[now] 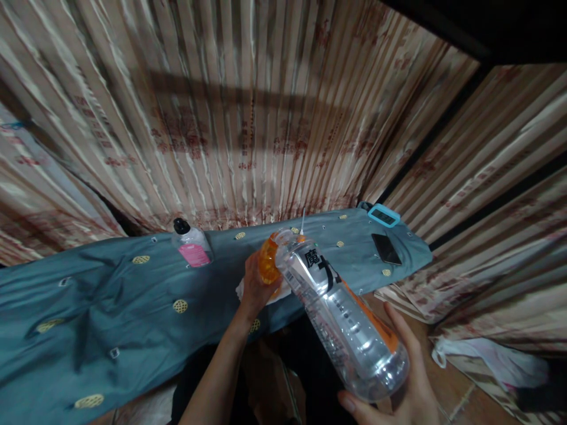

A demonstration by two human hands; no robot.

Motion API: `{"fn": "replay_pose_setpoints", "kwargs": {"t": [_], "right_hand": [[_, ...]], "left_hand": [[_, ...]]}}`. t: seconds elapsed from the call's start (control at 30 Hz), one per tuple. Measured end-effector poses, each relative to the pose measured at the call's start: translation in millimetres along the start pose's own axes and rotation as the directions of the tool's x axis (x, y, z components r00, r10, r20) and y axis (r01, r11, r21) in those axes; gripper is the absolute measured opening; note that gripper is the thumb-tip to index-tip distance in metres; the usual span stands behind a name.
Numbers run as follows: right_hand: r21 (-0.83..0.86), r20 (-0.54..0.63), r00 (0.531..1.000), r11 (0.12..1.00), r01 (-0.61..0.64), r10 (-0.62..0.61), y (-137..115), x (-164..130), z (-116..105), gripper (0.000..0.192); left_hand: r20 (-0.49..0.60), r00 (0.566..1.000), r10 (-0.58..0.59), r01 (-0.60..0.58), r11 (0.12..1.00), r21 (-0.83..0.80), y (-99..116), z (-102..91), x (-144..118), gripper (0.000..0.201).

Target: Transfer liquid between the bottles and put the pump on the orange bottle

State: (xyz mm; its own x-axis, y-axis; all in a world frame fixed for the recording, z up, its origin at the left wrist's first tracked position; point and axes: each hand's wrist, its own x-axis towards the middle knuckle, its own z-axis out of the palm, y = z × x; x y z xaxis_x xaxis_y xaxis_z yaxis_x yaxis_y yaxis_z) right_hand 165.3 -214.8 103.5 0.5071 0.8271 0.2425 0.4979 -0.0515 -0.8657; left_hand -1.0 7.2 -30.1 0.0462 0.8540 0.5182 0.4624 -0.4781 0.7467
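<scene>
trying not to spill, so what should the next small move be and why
Probably steady the orange bottle in the left hand, lined up with the clear labelled bottle: the right hand holds that one tilted, near its base, and the two necks look very close, so a slip might spill something.

Two bare hands, left (256, 284) and right (413, 381). Three bottles: a large clear plastic bottle (343, 319) and small translucent orange bottle (268, 260) in grip, a pink-labelled, black-topped clear bottle (193, 245) left of both. Beyond right grip, one flat black rectangular phone (386, 249), one blue-framed rectangular device (384, 216).
</scene>
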Motion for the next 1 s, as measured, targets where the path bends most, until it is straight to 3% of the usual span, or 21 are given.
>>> {"fn": "replay_pose_setpoints", "kwargs": {"t": [0.47, 0.73, 0.9, 1.0], "right_hand": [[-0.053, 0.009, 0.998, 0.997, 0.061, -0.061, 6.4, 1.5, -4.1, 0.113], [0.002, 0.03, 0.998, 0.998, -0.06, 0.06, 4.3, -2.1, -2.7, 0.115], [-0.022, 0.062, 0.997, 0.999, 0.045, -0.043, 12.0, -0.5, -5.5, 0.112], [-0.055, 0.044, 0.999, 0.998, 0.034, -0.031, 9.0, 0.4, -5.7, 0.112]], "left_hand": [[-0.007, 1.0, -0.002, 0.002, 1.0, 0.003, -0.1, 0.5, 0.1, 0.071], [-0.019, 1.0, 0.015, -0.015, 1.0, 0.008, 2.3, 0.1, 1.2, 0.069], [-0.024, 1.0, 0.012, -0.012, 1.0, 0.022, 4.0, -0.1, 1.6, 0.067], [-0.034, 0.999, 0.034, -0.034, 0.999, 0.01, 2.6, 0.5, 0.9, 0.068]]}}
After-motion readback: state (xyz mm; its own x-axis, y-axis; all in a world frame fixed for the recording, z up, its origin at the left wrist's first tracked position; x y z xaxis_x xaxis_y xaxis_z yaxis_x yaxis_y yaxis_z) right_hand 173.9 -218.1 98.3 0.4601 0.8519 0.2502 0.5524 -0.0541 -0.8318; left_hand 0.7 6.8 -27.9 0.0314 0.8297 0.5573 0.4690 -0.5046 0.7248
